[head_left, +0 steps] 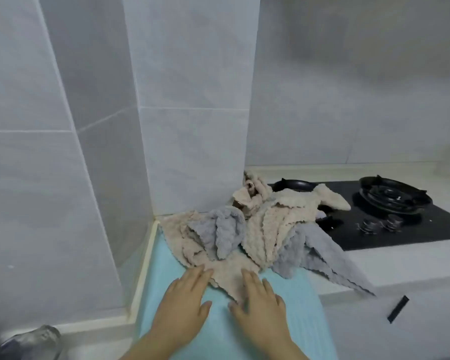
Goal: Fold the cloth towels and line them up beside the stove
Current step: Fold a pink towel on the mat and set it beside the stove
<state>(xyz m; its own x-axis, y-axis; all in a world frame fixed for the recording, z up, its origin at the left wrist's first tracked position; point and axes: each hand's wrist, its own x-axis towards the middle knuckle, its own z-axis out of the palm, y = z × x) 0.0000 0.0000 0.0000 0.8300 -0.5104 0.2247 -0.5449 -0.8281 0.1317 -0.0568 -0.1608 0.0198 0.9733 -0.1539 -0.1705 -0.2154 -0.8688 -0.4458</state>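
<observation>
A heap of crumpled cloth towels lies on the counter left of the stove (374,219). Beige towels (268,229) and grey towels (224,229) are tangled together, and part of the heap drapes over the stove's left burner. One grey towel (348,266) hangs over the counter's front edge. The nearest beige towel (229,276) lies flat on a light blue mat (283,328). My left hand (185,305) rests flat with its fingertips at that towel's left edge. My right hand (260,302) presses flat on the towel's near corner. Both hands have spread fingers.
A tiled pillar (192,126) rises right behind the heap, and tiled walls close off the left side. The black stove has a burner (392,196) at the right and knobs (379,224) near its front. A clear glass object (31,344) sits at the bottom left.
</observation>
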